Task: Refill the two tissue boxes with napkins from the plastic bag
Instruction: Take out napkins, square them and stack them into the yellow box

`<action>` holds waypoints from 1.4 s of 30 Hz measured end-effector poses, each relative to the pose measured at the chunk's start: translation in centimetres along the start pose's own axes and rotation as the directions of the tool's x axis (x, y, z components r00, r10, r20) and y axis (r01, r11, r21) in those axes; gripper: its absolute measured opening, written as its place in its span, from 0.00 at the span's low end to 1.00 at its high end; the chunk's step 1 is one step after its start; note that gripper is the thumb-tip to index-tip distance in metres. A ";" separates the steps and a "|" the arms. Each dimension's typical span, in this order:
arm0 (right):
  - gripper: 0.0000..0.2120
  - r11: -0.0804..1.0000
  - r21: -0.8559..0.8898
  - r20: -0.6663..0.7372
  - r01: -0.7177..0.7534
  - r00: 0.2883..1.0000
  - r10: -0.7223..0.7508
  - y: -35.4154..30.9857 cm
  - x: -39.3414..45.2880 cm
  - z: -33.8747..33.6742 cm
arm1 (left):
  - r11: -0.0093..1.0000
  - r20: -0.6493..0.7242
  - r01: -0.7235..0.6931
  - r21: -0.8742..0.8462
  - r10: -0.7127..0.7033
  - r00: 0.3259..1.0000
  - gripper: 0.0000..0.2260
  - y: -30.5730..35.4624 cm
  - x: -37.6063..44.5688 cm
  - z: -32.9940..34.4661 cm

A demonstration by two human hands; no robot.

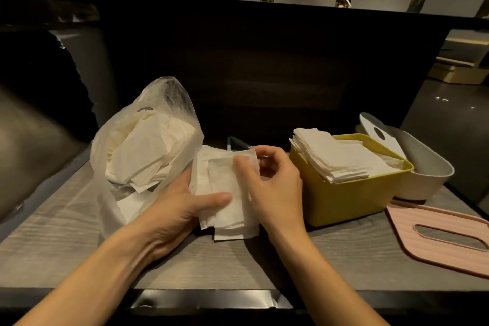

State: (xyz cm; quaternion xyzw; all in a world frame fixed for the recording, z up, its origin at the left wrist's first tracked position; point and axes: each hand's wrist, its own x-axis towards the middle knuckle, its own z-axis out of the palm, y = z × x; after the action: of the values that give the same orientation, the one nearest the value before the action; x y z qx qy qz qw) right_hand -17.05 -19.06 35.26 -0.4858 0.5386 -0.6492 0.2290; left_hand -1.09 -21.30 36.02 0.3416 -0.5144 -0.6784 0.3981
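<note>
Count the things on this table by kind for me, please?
Plastic bag: 1
Tissue boxes, yellow and grey: 2
Loose lids, pink and white: 2
Napkin bundle held in both hands: 1
Total: 6

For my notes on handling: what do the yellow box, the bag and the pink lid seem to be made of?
Yellow box: probably rigid plastic, matte, with smooth moulded walls and rounded corners.
Bag: thin translucent plastic film; it crinkles and the napkins show through it.
Pink lid: likely plastic or silicone, matte and ribbed, with a slot; the look leaves this open.
</note>
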 end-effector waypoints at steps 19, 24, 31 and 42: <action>0.03 0.948 -0.103 -0.037 0.301 0.951 -0.306 -0.6 -0.4 0.3 | 0.995 -0.075 0.003 -0.096 -0.010 0.997 0.20 -0.2 -0.1 -0.1; 0.04 0.912 -0.337 0.095 0.235 0.972 -0.216 0.3 0.1 0.5 | 0.948 -0.090 0.025 -0.318 -0.056 0.994 0.13 0.4 -0.1 -0.1; 0.10 0.993 -0.065 0.188 -0.097 0.976 0.108 0.4 -0.4 -1.2 | 0.963 -0.169 -0.017 -0.270 -0.030 0.985 0.15 -0.1 0.2 -0.2; 0.09 0.991 -0.075 0.253 -0.113 0.959 0.128 0.4 -0.3 -1.6 | 0.896 -0.141 0.040 -0.442 -0.114 0.983 0.11 0.7 -0.3 -0.5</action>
State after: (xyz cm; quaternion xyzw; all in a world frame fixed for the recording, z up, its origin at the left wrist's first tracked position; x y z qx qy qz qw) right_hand -18.44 -18.13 34.87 -0.5388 0.5523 -0.5490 0.3214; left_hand -0.42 -21.37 36.61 0.3181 -0.3007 -0.7615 0.4781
